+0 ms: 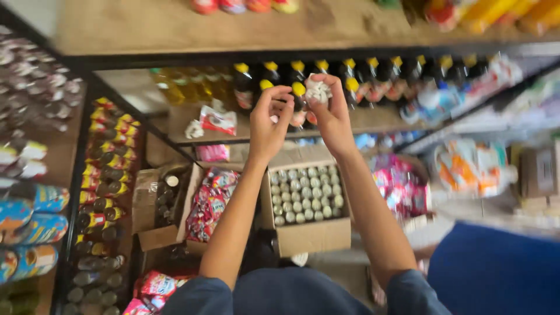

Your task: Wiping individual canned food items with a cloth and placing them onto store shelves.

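Observation:
My left hand (269, 119) is raised in front of a shelf, its fingertips pinched near a yellow bottle cap (298, 89). My right hand (328, 111) is closed around a small white crumpled piece (318, 90), held just beside that cap. Behind both hands stands a row of dark bottles with yellow caps (373, 76) on the shelf. Below my forearms sits an open cardboard box (307, 236) packed with several small silver-topped containers (303, 195).
Left shelves carry bottles with red and yellow labels (108, 169) and colourful packets (32, 227). A box of red sachets (209, 204) and another open carton (157, 204) sit on the floor. Pink packets (399, 186) lie right; a blue surface (496, 268) is at lower right.

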